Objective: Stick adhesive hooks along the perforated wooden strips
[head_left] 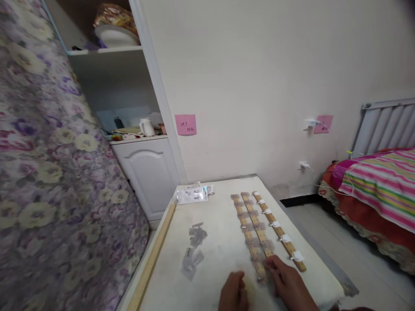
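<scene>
Three narrow wooden strips lie side by side on a white table (223, 250). The right strip (279, 231) carries several white hooks. The middle strip (257, 229) and the left strip (247, 235) carry small clear plastic pieces. My right hand (290, 285) rests at the near end of the strips, fingers curled on the table beside the middle strip's end. My left hand (234, 293) sits just to its left at the bottom edge, fingers bent; whether it holds anything is hidden.
Small clear plastic bags (193, 255) lie left of centre, and a packet (193, 194) sits at the table's far edge. A long wooden batten (152, 259) runs along the left edge beside a floral mattress (48, 172). A white cabinet (147, 172) and a bed (379, 194) flank the table.
</scene>
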The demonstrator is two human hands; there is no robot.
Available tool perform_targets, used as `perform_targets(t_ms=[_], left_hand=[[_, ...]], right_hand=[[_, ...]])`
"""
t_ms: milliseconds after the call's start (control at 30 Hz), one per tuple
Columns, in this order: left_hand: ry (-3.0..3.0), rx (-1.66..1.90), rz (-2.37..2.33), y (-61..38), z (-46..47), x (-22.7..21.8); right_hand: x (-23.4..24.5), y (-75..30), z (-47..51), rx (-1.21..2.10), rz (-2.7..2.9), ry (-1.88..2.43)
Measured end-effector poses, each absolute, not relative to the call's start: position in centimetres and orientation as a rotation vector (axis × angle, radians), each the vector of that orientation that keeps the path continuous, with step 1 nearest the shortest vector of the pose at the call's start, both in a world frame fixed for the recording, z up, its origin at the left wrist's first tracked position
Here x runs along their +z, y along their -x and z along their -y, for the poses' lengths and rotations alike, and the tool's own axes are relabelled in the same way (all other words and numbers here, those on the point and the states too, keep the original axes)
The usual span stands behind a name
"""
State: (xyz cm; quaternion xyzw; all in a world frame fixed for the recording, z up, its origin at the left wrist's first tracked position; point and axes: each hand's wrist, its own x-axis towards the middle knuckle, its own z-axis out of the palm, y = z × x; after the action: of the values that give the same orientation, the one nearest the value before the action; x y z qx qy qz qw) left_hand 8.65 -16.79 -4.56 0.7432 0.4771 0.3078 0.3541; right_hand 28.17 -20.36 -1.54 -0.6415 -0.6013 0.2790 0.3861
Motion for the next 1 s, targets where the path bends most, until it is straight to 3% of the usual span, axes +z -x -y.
perform_targets(t_ms=[333, 1000], left_hand=[[-1.323, 0.541, -1.316, -14.3, 13.6, -4.2], [-1.032, 0.704, -1.221, -12.9, 13.4, -4.2]], right_hand=[[-3.6, -27.0, 19.4, 0.550, 1.681, 1.846], [-3.0, -26.2, 19.1, 0.625, 1.538, 1.600]])
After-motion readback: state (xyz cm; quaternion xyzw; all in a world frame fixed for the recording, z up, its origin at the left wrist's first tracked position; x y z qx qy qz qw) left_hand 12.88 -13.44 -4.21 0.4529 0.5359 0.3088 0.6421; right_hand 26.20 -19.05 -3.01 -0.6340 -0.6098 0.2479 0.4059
